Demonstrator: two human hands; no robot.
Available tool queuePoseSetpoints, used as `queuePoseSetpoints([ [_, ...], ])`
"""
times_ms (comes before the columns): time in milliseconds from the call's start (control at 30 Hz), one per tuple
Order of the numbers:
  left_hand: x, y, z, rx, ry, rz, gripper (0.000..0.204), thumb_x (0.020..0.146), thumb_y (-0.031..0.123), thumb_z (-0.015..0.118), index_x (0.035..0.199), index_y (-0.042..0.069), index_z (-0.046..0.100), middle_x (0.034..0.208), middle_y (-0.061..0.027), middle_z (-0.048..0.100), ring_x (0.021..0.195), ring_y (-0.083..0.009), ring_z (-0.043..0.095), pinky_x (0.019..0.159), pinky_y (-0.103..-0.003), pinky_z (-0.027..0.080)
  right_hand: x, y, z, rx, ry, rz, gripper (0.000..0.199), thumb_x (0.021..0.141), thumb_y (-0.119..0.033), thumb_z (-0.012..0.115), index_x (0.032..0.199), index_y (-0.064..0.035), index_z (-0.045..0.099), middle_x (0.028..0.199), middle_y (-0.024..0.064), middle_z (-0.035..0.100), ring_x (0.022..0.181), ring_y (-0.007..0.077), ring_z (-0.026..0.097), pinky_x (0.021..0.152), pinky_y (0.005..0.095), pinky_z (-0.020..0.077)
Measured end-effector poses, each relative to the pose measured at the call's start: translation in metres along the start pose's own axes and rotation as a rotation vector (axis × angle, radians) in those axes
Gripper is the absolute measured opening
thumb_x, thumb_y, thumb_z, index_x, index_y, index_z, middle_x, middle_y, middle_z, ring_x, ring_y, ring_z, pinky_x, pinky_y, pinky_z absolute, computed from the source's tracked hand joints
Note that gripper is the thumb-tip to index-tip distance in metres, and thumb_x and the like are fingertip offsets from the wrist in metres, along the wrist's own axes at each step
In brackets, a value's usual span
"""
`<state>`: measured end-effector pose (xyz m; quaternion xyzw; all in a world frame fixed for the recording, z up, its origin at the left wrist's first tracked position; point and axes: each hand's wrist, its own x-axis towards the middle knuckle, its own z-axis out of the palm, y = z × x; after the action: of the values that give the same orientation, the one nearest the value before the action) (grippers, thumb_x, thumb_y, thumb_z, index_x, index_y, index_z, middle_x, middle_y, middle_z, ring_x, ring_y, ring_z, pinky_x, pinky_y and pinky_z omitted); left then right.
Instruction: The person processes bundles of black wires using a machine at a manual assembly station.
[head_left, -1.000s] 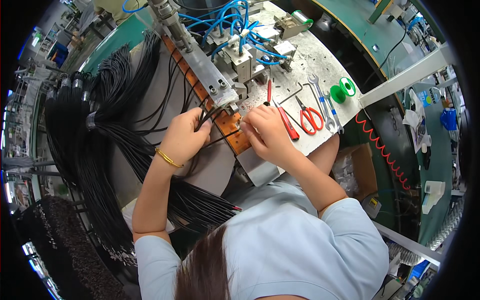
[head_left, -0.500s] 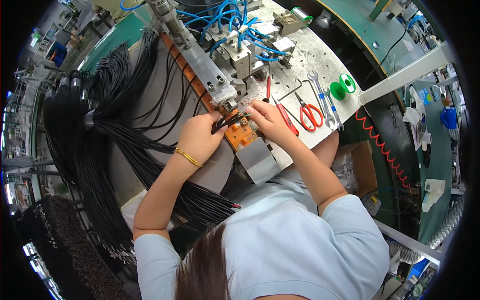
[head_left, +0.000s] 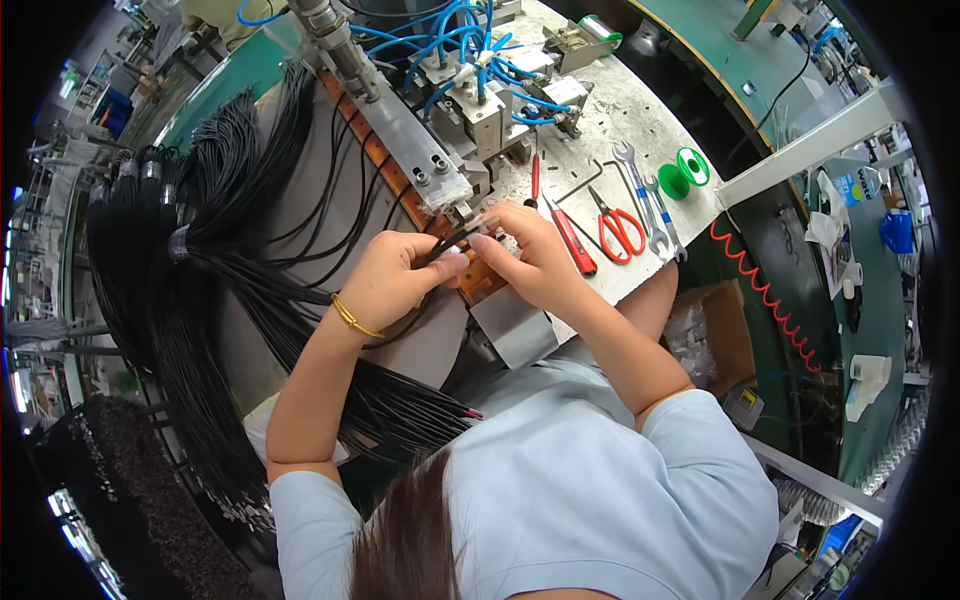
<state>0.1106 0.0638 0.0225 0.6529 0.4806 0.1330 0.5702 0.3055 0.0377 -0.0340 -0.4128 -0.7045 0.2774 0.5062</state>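
Note:
My left hand [head_left: 400,280], with a gold bracelet at the wrist, is closed on a few black cables [head_left: 450,243] just in front of the metal machine head [head_left: 440,185]. Thumb and fingers of my right hand [head_left: 525,255] pinch the ends of the same cables. The tips between my fingers are too small to make out. Below both hands runs an orange fixture rail [head_left: 478,283], partly covered by them, with a grey metal block [head_left: 513,322] at its near end. A large tied bundle of black cables [head_left: 215,250] lies to the left.
On the white machine plate at right lie red-handled snips [head_left: 622,230], a red-handled tool [head_left: 572,240], wrenches [head_left: 645,195] and a hex key [head_left: 590,178]. Green spools [head_left: 685,175] stand near its edge. Blue air tubes [head_left: 470,45] loop over the machine. A cardboard box [head_left: 715,340] sits at right.
Both hands have turned and drawn slightly nearer to me, lifting the cables off the orange fixture. My right thumb now lies against the cable ends.

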Motion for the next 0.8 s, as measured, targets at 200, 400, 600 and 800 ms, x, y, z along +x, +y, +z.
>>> queuePoseSetpoints([
  [200,-0.002,-0.001,0.003,-0.014,0.037,0.038,0.017,0.088,0.018,0.065,0.091,0.002,0.061,0.065,0.0043,0.055,0.050,-0.0018,0.045,0.043,-0.019,0.037,-0.001,-0.008,-0.008,-0.027,-0.149,0.086,0.011,0.081,-0.008,0.065,0.088,-0.0006,0.061,0.080,0.0077,0.062,0.082,0.0227,0.059,0.075,0.0319,0.0427],
  [400,-0.001,0.000,0.008,-0.217,0.007,-0.052,0.015,0.088,0.015,0.064,0.088,0.002,0.056,0.063,0.0038,0.051,0.050,-0.0017,0.047,0.042,-0.019,0.035,0.000,-0.006,-0.004,-0.237,-0.055,-0.151,0.009,0.082,-0.006,0.064,0.088,-0.0007,0.061,0.080,0.0077,0.062,0.081,0.0226,0.059,0.074,0.0315,0.0433],
  [600,-0.005,0.006,0.003,-0.327,-0.070,0.027,0.015,0.086,0.014,0.066,0.089,0.003,0.056,0.066,0.0038,0.052,0.049,-0.0020,0.046,0.041,-0.019,0.035,-0.004,0.000,-0.003,0.018,-0.003,0.089,0.008,0.087,-0.008,0.060,0.086,0.0002,0.058,0.081,0.0096,0.059,0.079,0.0219,0.057,0.073,0.0327,0.0434],
  [800,-0.003,0.005,0.004,-0.188,0.001,-0.013,0.016,0.086,0.017,0.067,0.083,0.003,0.059,0.063,0.0026,0.053,0.048,-0.0033,0.048,0.041,-0.020,0.035,-0.004,-0.008,-0.002,0.016,-0.055,0.116,0.014,0.090,-0.013,0.057,0.087,0.0011,0.056,0.080,0.0104,0.057,0.077,0.0220,0.055,0.071,0.0334,0.0428],
])
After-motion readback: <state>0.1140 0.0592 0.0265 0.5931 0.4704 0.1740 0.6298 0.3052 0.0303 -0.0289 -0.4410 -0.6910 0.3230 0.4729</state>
